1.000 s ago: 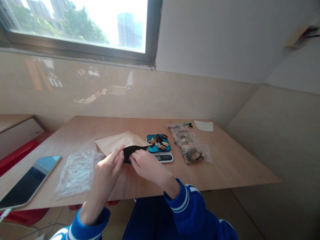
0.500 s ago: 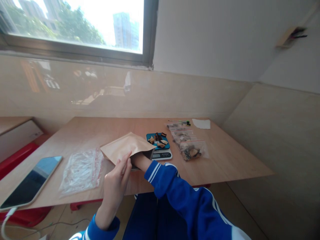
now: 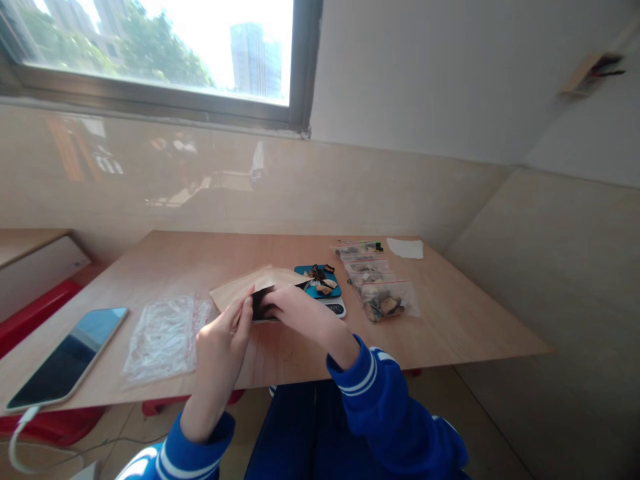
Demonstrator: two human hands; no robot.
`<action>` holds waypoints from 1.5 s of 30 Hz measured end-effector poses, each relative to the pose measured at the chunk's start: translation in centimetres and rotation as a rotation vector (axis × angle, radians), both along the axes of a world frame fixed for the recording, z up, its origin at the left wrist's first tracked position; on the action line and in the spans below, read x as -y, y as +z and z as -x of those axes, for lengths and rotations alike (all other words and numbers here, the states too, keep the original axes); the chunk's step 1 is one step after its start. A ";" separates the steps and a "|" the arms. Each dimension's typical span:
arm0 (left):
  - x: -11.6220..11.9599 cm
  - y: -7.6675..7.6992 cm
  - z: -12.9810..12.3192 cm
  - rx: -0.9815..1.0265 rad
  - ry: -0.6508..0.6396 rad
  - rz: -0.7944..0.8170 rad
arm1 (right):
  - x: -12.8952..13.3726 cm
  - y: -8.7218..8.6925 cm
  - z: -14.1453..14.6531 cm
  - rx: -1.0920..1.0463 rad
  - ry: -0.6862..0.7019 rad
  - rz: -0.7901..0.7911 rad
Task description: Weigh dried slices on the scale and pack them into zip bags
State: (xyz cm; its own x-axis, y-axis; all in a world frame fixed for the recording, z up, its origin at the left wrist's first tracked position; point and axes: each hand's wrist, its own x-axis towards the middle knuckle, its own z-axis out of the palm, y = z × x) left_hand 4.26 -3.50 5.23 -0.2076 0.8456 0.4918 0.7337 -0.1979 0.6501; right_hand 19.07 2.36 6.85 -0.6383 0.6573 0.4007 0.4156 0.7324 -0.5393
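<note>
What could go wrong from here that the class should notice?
A corner of the tan paper bag overlaps the digital scale in this view; it might nudge the dried pieces.
The left hand pinches the bag's edge with the right hand in its mouth; a slip could tilt it.
The smartphone lies near the front edge of the table; a tug on its white cable could drag it off.
</note>
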 end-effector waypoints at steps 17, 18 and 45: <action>-5.7 4.4 2.0 0.132 0.084 0.050 | -3.8 -2.0 -7.3 -0.748 -0.310 0.212; -6.2 4.5 2.3 0.127 0.108 0.035 | -4.2 -3.1 -7.9 -0.658 -0.363 0.201; -8.2 1.8 3.9 0.071 0.067 -0.016 | -6.1 -7.7 -12.5 -0.034 -0.476 -0.089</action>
State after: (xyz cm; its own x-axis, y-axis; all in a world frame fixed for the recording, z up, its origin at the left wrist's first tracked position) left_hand 0.35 4.71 7.03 -0.2982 0.8209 0.4870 0.6977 -0.1607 0.6981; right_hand 31.60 8.48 -0.86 -0.2604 0.8355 0.4839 0.6990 0.5089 -0.5025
